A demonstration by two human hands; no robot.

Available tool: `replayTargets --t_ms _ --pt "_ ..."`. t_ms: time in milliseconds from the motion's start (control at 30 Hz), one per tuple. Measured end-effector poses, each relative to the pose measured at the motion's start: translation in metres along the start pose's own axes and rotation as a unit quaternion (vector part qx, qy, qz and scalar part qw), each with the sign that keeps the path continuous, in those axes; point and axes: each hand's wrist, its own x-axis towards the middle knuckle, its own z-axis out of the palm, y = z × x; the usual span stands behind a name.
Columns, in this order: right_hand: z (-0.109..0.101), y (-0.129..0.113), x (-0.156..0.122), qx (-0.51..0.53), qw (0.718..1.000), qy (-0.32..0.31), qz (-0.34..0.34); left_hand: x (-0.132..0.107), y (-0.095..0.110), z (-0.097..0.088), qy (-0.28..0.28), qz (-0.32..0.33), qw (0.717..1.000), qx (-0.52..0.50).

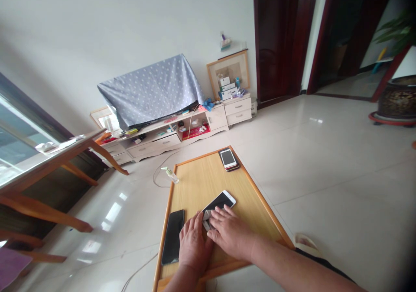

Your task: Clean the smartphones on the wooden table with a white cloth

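Note:
On a low wooden table [208, 183] with an orange rim, a white smartphone [221, 202] lies with its dark screen up. My left hand [194, 245] and my right hand [230, 233] are pressed together over its near end and hide that part. A small pale piece of cloth or paper [206, 219] shows between my fingers, though its exact material is unclear. A black smartphone [173, 236] lies to the left of my left hand. At the far corner, a white phone [228, 158] rests on a dark phone [233, 167]. A small clear bottle [172, 175] stands by the far edge.
A low cream TV cabinet [162, 138] stands against the far wall, with a dotted blue cloth [151, 90] draped over a screen. A wooden table [42, 170] stands at left. A cable [159, 175] lies on the tiled floor, and a large plant pot [398, 99] stands at right.

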Motion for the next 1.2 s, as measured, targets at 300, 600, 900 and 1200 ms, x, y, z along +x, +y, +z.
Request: replayTargets --t_ms 300,600,900,1200 --pt "0.005 0.004 0.008 -0.017 0.998 0.030 0.059 0.000 0.000 0.000 0.005 0.001 1.000 0.005" --pt "-0.005 0.011 0.015 -0.033 0.996 0.036 0.076 -0.001 0.002 -0.003 0.006 -0.002 1.000 0.001" --pt "0.009 0.000 0.013 -0.032 0.998 0.031 0.051 0.000 0.001 -0.002 0.000 -0.005 1.000 0.000" --pt "-0.004 0.025 0.026 -0.050 0.992 0.059 0.104 -0.001 0.002 -0.004 0.006 -0.003 1.000 0.001"
